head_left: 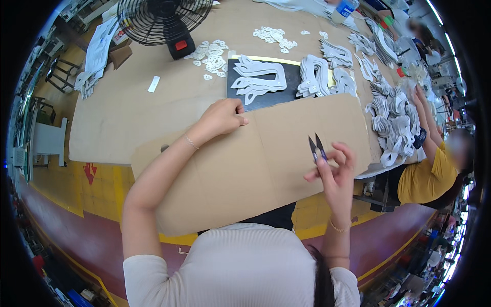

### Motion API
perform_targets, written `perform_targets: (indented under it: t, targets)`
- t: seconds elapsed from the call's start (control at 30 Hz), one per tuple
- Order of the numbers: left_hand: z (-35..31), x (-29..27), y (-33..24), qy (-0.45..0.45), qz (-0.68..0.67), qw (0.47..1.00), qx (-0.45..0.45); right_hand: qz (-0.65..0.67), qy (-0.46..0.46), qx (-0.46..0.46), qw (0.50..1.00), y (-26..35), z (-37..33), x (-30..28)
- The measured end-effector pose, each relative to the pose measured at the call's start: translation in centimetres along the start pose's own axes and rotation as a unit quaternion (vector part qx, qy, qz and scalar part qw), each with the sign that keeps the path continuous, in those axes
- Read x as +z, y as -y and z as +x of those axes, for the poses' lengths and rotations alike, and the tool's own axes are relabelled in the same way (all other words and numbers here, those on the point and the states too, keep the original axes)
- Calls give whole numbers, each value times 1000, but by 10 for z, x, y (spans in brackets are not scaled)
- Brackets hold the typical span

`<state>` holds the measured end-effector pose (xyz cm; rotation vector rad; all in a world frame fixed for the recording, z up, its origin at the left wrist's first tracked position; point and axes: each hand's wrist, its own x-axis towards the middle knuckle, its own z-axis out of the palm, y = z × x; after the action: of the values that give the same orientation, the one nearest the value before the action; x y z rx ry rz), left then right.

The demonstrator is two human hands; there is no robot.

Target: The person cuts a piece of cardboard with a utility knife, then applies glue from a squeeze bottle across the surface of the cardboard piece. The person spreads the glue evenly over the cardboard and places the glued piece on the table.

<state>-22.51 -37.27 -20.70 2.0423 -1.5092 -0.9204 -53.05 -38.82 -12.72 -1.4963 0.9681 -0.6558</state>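
A large tan cardboard sheet (240,163) lies aslant in front of me, over the table's near edge. My left hand (224,118) is closed on its far edge, with the thumb on top and the other fingertips partly hidden. Above the sheet's right part, my right hand (335,166) holds small dark thread snips (317,147), points up and blades apart. Just beyond the sheet, a black board (291,69) bears grey-white curved fabric pieces (260,80) and a stack of looped pieces (314,77).
A black fan (176,36) stands at the far left, near small pale cut-outs (209,55). More grey-white pieces are heaped at right (394,120). Beside them a person in a yellow top (427,176) reaches over the table. A bottle (343,11) is at the back.
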Motion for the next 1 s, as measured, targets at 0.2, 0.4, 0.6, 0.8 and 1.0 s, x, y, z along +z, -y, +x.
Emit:
perform_targets:
  t: [0.2,0.4,0.6,0.8,1.0]
  targets:
    - [-2,6,8,-19,-39,999,11,555,187,78,807,11,40,31]
    - [-2,5,3,-12,-17,1000,-2,329,70,-94,937,-44,71,49]
    - [0,1,1,-1,-17,1000,-15,116,-26,-43,992,-46,94,96]
    - [1,3,1,-10,-17,1000,-15,32,-8,-114,993,-67,110,102]
    - [-2,5,-2,-45,-11,999,-7,-23,-3,-161,987,-79,121,105]
